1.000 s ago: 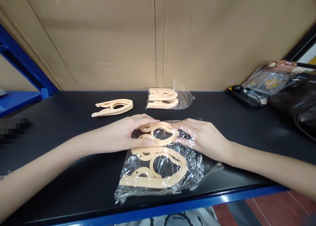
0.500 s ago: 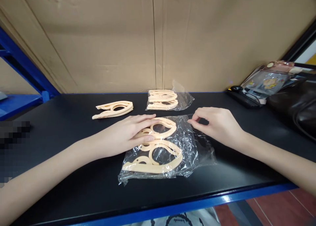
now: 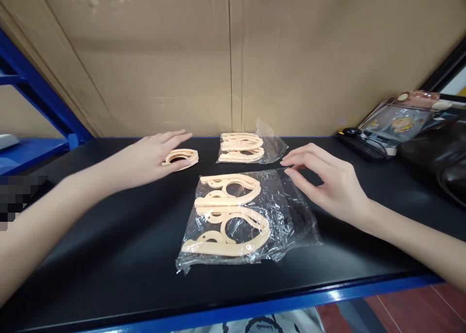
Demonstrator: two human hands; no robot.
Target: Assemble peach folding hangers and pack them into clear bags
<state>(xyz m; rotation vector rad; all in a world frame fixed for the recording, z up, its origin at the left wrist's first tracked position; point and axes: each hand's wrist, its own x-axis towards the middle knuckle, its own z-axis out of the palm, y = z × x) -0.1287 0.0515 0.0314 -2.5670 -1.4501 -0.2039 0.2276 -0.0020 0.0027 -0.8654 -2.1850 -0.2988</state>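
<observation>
A clear plastic bag (image 3: pixel 280 216) lies flat on the black table, with cream folding hangers (image 3: pixel 225 248) inside. My right hand (image 3: pixel 327 182) is beside the bag's upper right edge, thumb and fingers slightly apart, holding nothing. My left hand (image 3: pixel 145 158) hovers over a loose cream hanger (image 3: pixel 185 154) at the back left, fingers spread, covering the hanger's left part; whether it touches the hanger is unclear. Behind the large bag, a smaller clear bag (image 3: pixel 273 148) holds more cream hangers (image 3: pixel 242 141).
A cardboard wall (image 3: pixel 163 56) stands behind the black table (image 3: pixel 127 255), whose front edge is blue. At the right are a black device (image 3: pixel 360 143), a clear pouch (image 3: pixel 400 122) and a dark bag (image 3: pixel 433 148). A blue frame (image 3: pixel 43 105) rises at the left.
My left hand has left the large bag and moved left and back to the loose hanger. My right hand's fingers have parted from a pinch near the bag's edge.
</observation>
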